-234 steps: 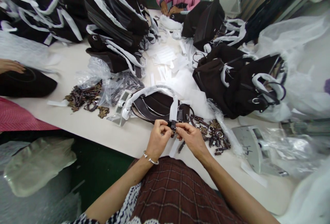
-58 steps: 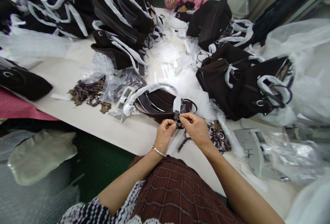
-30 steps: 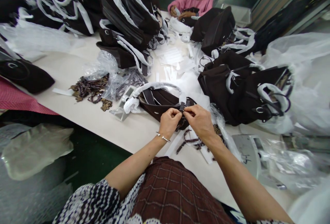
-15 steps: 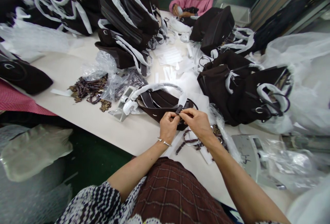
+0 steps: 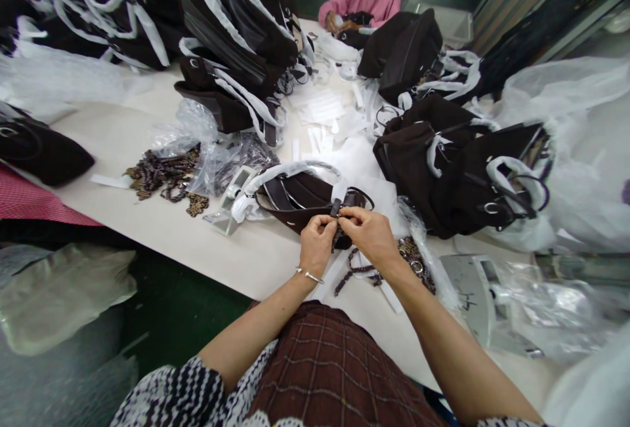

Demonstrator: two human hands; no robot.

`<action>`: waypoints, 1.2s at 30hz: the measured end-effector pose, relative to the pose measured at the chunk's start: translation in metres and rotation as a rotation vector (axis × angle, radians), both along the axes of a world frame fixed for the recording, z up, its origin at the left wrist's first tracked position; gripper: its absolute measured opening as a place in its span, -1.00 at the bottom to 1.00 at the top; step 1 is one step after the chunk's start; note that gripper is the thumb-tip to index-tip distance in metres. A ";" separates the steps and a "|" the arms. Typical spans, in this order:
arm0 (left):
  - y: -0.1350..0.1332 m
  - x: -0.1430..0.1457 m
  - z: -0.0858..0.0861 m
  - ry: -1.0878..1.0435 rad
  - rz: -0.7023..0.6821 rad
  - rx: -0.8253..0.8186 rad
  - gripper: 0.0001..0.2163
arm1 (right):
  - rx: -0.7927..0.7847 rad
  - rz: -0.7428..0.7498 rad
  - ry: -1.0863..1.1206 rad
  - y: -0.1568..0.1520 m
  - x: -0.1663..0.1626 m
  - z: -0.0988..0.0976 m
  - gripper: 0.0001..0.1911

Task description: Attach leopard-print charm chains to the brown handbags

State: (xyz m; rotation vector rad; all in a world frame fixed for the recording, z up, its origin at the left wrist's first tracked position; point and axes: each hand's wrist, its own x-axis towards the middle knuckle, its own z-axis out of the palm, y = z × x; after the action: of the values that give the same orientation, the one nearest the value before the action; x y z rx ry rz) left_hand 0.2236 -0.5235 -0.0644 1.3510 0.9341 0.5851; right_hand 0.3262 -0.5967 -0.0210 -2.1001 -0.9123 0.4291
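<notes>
left hand [image 5: 317, 243] and right hand [image 5: 373, 235], grips pinching the dark tab [image 5: 335, 207] at the front of the bag [image 5: 280, 215], should work evenly without tugging.

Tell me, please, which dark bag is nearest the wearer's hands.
The bag front and centre, between the chain piles: the left hand and right hand pinch at its tab, whereas the other bags are apart from both.

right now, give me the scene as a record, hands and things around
left hand: pinching a small fitting at the dark tab
right hand: pinching at the same fitting
fitting type: too small to tell
bag: dark, handle wrapped in white, on table
left of bag: brown strands, clear plastic
right of bag: dark bags
across: person in pink
</notes>
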 end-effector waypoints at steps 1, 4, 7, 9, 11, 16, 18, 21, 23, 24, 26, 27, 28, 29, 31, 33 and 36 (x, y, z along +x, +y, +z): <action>0.000 0.000 0.000 0.004 -0.003 -0.008 -0.88 | 0.007 -0.007 0.007 0.000 -0.001 0.000 -0.75; 0.001 -0.002 -0.002 0.020 -0.022 -0.029 -0.90 | 0.010 -0.027 0.128 0.000 -0.003 -0.001 -0.73; 0.001 -0.005 -0.003 0.028 -0.044 -0.026 -0.90 | -0.002 -0.048 0.256 0.000 -0.002 -0.001 -0.75; 0.001 -0.007 -0.001 0.040 -0.053 -0.014 -0.91 | -0.007 -0.043 0.325 -0.001 -0.001 -0.001 -0.77; 0.001 -0.008 0.001 0.061 -0.064 0.010 -0.91 | -0.004 -0.026 0.362 -0.002 0.001 0.000 -0.80; 0.000 -0.006 0.004 0.065 -0.089 0.030 -0.90 | 0.075 -0.053 0.219 -0.006 -0.005 -0.006 -0.82; 0.001 -0.008 0.003 0.039 -0.116 -0.004 -0.89 | 0.102 -0.092 0.150 -0.009 -0.009 -0.010 -0.81; 0.004 -0.018 0.005 0.032 -0.142 0.029 -0.87 | 0.170 -0.156 0.178 -0.014 -0.014 -0.013 -0.80; 0.005 -0.028 0.011 0.039 -0.096 0.164 -0.86 | 0.245 -0.165 0.279 -0.018 -0.016 -0.010 -0.80; 0.005 -0.032 0.015 0.030 -0.073 0.248 -0.86 | 0.280 -0.151 0.334 -0.021 -0.017 -0.008 -0.80; 0.005 -0.038 0.025 -0.023 -0.095 0.370 -0.85 | 0.317 -0.098 0.411 -0.027 -0.019 0.000 -0.80; 0.004 -0.038 0.029 -0.061 -0.147 0.388 -0.84 | 0.317 -0.072 0.425 -0.030 -0.020 0.004 -0.81; 0.003 -0.037 0.033 -0.096 -0.216 0.378 -0.82 | 0.308 -0.050 0.426 -0.033 -0.022 0.007 -0.81; 0.002 -0.035 0.037 -0.117 -0.290 0.348 -0.81 | 0.295 -0.034 0.419 -0.035 -0.023 0.010 -0.81; 0.000 -0.029 0.040 -0.120 -0.403 0.273 -0.81 | 0.276 -0.010 0.405 -0.038 -0.026 0.014 -0.82; 0.000 -0.023 0.040 -0.097 -0.454 0.223 -0.84 | 0.266 0.012 0.403 -0.039 -0.026 0.016 -0.82; 0.002 -0.019 0.042 -0.072 -0.470 0.192 -0.85 | 0.225 0.029 0.405 -0.040 -0.025 0.016 -0.85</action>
State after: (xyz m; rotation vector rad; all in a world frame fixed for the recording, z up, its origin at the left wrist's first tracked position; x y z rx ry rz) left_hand 0.2046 -0.5218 -0.0229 1.6442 0.4821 0.3624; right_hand 0.3014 -0.6369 -0.0046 -1.7132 -0.7145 0.7025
